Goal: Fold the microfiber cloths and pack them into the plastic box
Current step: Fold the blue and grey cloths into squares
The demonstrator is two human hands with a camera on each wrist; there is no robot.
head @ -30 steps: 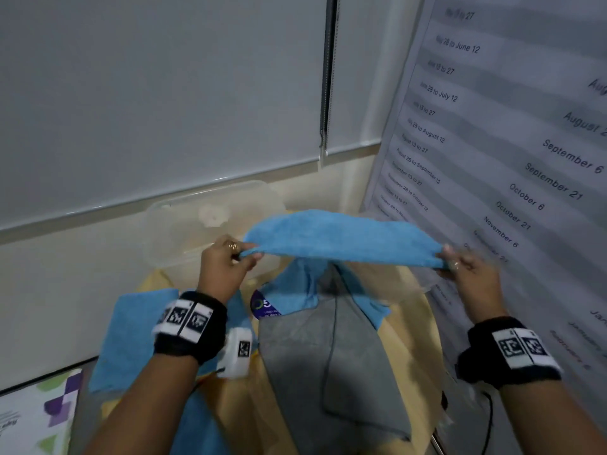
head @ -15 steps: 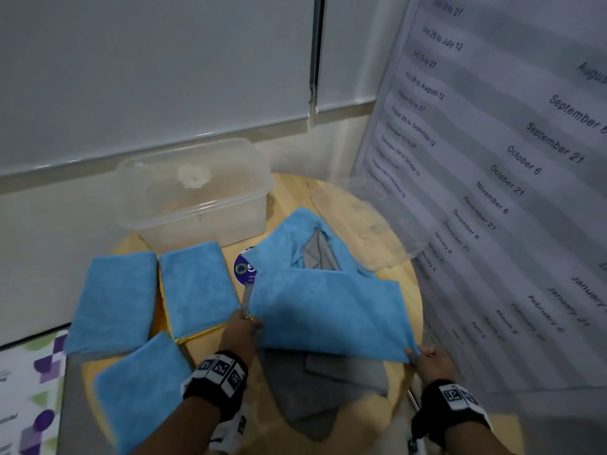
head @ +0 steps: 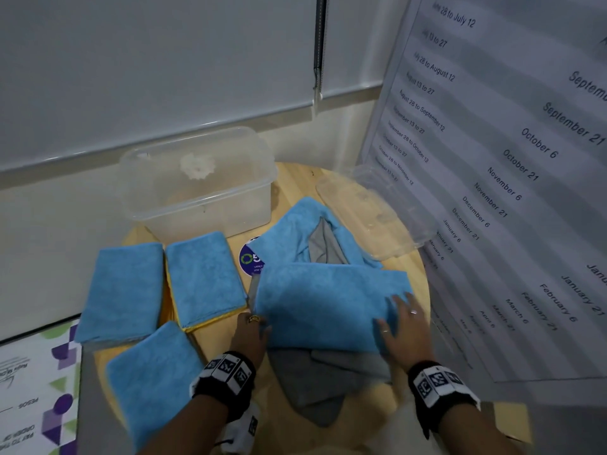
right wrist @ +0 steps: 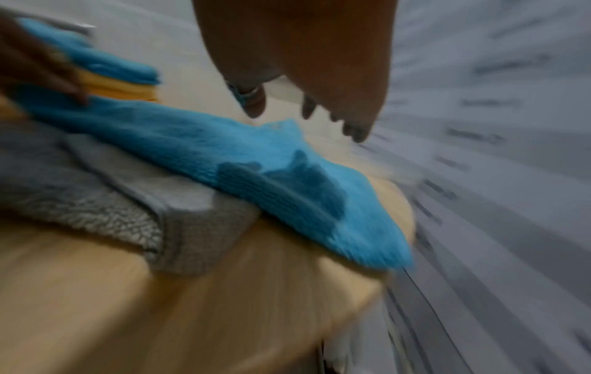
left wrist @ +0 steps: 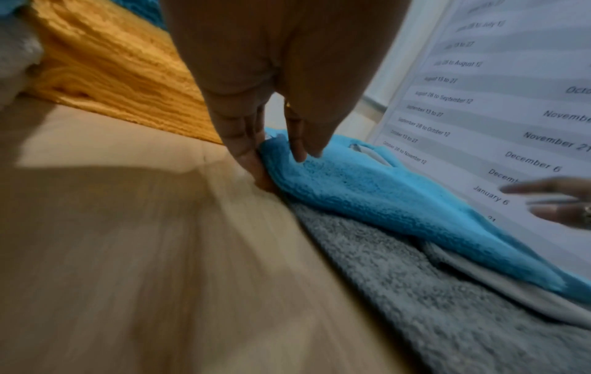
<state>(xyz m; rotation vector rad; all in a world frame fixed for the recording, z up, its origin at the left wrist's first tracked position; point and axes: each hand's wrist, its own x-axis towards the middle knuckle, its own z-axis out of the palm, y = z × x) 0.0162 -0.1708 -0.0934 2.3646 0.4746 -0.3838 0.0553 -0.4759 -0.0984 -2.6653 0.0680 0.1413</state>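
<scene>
Round wooden table (head: pixel 415 284), light grain, takes up the centre of the head view. Round blue sticker (head: pixel 250 259) with a green ring mark lies flat on the table top near its middle; partly covered. Large printed schedule sheet (head: pixel 512 178), grey and white rows listing date ranges and months, leans at the table's right edge. White wall panel (head: pixel 147 70) with a ledge runs behind the table. Printed paper (head: pixel 36 385) with purple and green shapes lies left of the table, lower down.

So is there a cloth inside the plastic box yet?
No, the plastic box holds no cloth; the folded blue cloths lie on the round table beside it.
</scene>
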